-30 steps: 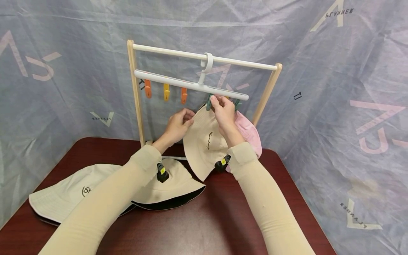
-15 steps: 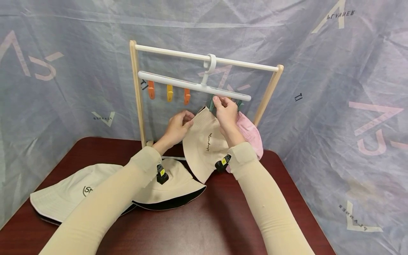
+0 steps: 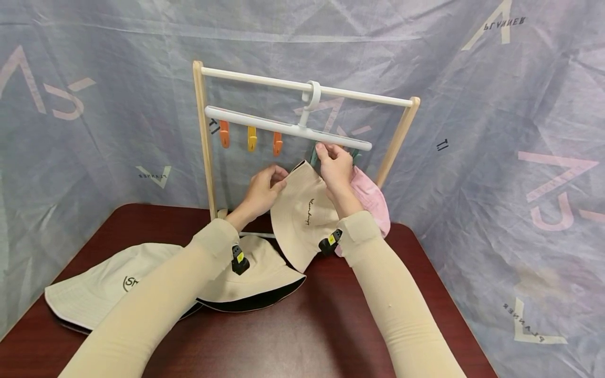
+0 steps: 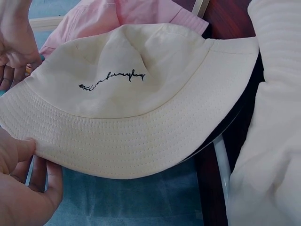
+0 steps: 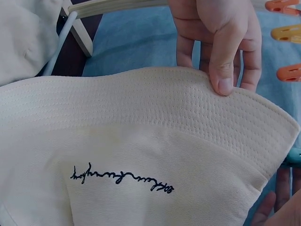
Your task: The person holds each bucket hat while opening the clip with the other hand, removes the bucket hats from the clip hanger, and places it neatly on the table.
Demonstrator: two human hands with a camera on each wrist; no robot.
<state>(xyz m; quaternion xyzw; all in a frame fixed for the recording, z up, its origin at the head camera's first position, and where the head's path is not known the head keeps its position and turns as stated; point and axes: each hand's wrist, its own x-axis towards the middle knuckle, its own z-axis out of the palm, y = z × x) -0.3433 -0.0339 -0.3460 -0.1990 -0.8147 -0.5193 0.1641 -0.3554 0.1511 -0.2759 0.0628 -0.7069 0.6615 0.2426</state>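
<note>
Head view first: cream bucket hat [image 3: 296, 202] is up in the air in front of the rack [image 3: 205, 142], over the worktop's [image 3: 283, 346] back half. Left hand [image 3: 263, 189] has its brim pinched. Right hand [image 3: 337, 167] is up at a green clip [image 3: 313, 155] under the white hanger bar [image 3: 255, 119], and it looks like it's pinching that clip. Compared with a second ago, the hat's top corner sits a touch lower against the clip, while both hands are pretty much where they were. Tiny change, so my read is the brim and clip are still being lined up; I can't tell if the clip has any fabric. Pink hat [image 3: 371, 197] hangs further right. Two more hats, an off-white one [image 3: 90, 289] by the left edge and a beige one [image 3: 255, 265] nearer the middle, lie on the worktop.

Left wrist view: the lettering on the held hat faces the camera, left thumb is on the brim, fingers underneath. Pink hat's right behind it.

Right wrist view: same brim grip, thumb clearly on the stitching. A bit of teal-green clip shows at the brim's corner, right fingers just beside it. Their actual hold is mostly cut off here.
</note>
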